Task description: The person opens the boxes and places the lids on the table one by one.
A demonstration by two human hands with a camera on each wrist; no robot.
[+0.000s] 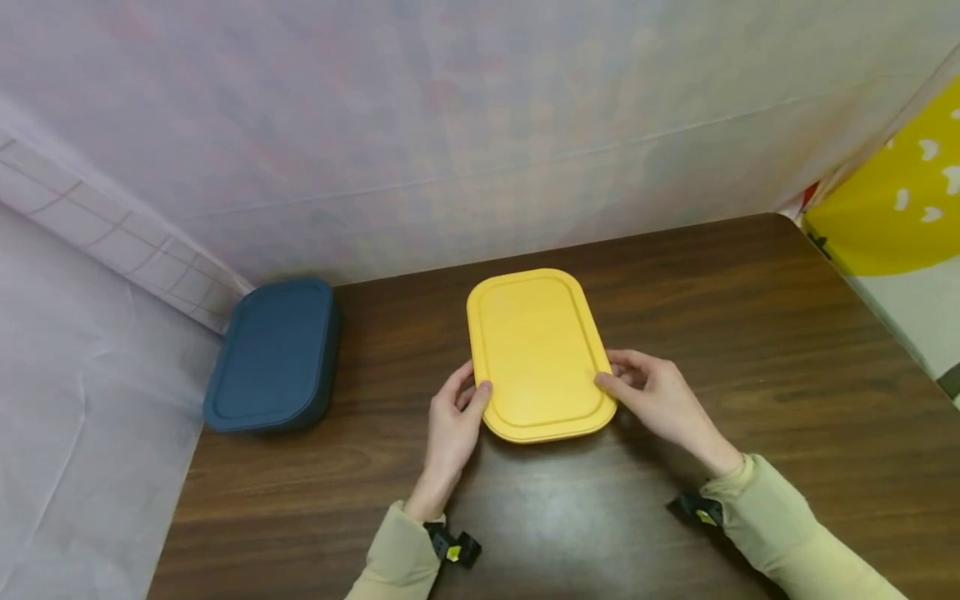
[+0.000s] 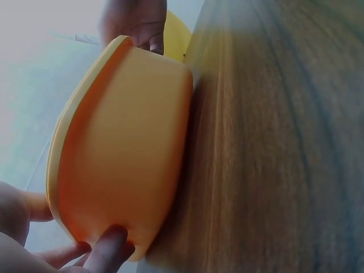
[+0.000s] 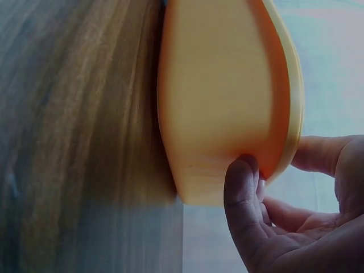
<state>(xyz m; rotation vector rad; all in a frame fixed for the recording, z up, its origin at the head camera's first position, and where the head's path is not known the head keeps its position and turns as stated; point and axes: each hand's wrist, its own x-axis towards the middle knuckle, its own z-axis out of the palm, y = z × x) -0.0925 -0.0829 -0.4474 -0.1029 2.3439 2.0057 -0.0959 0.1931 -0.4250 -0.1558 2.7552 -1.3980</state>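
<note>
A yellow lidded storage box with rounded corners is at the middle of the wooden table, its lid on top. My left hand grips its near left corner, thumb on the lid's edge and fingers against the side wall. At the near right side, my right hand holds the box in the same way, with the thumb over the lid's rim. Both wrist views show the box's smooth side wall close against the tabletop; whether its whole base touches the wood I cannot tell.
A dark blue lidded box stands at the table's far left, by the white sheeting. Pale cloth hangs behind the wooden table. Yellow fabric with white marks shows past the right edge.
</note>
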